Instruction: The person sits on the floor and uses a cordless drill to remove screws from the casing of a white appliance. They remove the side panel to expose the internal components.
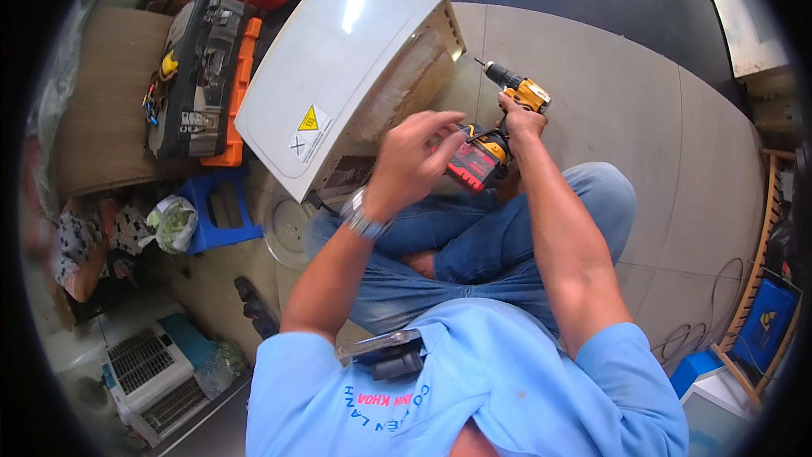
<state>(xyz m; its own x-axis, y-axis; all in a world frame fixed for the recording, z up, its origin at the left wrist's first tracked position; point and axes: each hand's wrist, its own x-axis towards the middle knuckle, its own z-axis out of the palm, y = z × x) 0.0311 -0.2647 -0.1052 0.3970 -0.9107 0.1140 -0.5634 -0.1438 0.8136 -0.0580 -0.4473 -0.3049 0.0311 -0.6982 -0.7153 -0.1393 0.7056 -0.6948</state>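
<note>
My right hand (524, 121) is wrapped round the grip of a yellow and black cordless drill (530, 95), whose thin bit points to the far left. The drill's red and black battery (474, 165) hangs low, over my crossed legs. Beside that battery is my left hand (420, 151), its fingers loosely bent and apart, with nothing seen in them. Just past my left hand stands a white metal-cased appliance (338, 59), which looks like a microwave oven, tilted in view. It carries a yellow warning sticker (310, 121) and has vent holes low on the side facing me.
A round clear plate (289, 228) lies on the floor left of my knee. Farther left are a black and orange toolbox (207, 76), a blue stool (224, 211) and a bag of greens (173, 224). Another person's arm (85, 267) shows at the left edge. A cable (715, 309) trails at right.
</note>
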